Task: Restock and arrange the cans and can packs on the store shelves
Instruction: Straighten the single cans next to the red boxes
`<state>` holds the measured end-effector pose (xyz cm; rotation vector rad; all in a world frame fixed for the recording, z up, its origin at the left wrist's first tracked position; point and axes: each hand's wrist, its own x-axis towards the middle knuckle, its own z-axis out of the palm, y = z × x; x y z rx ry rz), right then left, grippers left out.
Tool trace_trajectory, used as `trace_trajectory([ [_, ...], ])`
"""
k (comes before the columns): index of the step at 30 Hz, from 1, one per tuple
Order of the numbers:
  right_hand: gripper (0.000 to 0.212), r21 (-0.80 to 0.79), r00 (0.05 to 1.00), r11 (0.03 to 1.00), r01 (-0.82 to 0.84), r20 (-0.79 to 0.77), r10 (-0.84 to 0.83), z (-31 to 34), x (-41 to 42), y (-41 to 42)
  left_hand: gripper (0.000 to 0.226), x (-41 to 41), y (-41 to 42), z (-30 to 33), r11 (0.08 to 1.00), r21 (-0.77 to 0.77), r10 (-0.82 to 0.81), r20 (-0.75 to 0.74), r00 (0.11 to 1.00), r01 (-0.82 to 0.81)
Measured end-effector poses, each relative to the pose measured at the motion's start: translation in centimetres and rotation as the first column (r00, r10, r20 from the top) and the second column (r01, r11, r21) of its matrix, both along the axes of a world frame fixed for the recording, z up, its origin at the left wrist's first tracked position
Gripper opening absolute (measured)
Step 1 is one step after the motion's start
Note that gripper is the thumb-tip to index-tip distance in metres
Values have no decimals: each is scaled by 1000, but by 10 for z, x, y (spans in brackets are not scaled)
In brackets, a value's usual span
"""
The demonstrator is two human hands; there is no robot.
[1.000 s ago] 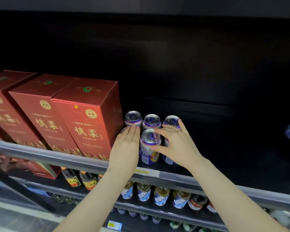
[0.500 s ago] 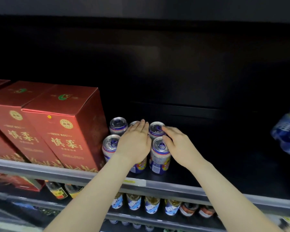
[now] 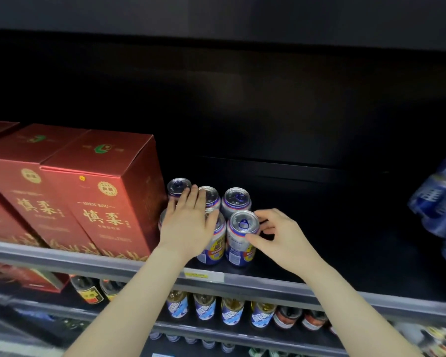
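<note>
Several silver-topped cans with blue, red and yellow labels stand in two rows on the dark shelf (image 3: 281, 282), right beside a red box (image 3: 101, 199). My left hand (image 3: 188, 222) lies flat, fingers together, over the front-left cans and partly hides them. My right hand (image 3: 278, 235) pinches the rim of the front-right can (image 3: 242, 235) between thumb and fingers. Behind it stands a back-row can (image 3: 236, 199) untouched. Shrink-wrapped blue can packs (image 3: 440, 202) sit at the right edge.
More red boxes (image 3: 18, 176) fill the shelf's left side. The shelf stretch between the cans and the blue packs is dark and bare. Below, a lower shelf holds bottles (image 3: 232, 311) with blue labels and dark bottles (image 3: 88, 289).
My left hand slid left across the can tops. My right hand came off the top of the front-right can and now grips its rim from the right side. The view shifted a little.
</note>
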<state>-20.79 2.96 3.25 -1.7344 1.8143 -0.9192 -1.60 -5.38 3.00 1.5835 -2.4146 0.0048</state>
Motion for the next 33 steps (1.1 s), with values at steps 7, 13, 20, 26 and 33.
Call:
trace_trajectory([
  [7, 58, -3, 985, 997, -79, -155, 77, 18, 9, -23, 89, 2, -25, 8, 996, 45, 75, 30, 997, -76],
  [13, 55, 21, 980, 997, -68, -186, 71, 5, 17, -41, 76, 2, -18, 2, 999, -14, 30, -11, 999, -30],
  [20, 53, -14, 983, 999, -46, -179, 43, 1, 16, -34, 75, 7, -13, 0, 996, -87, 25, -75, 997, -31],
  [26, 53, -77, 984, 997, -30, -176, 16, -3, 19, -21, 71, 16, -16, 0, 997, -74, -31, -83, 996, 25],
  [33, 56, -19, 991, 998, -52, -122, 50, -2, 23, -13, 47, -9, -4, -1, 985, 87, -155, 34, 987, 152],
])
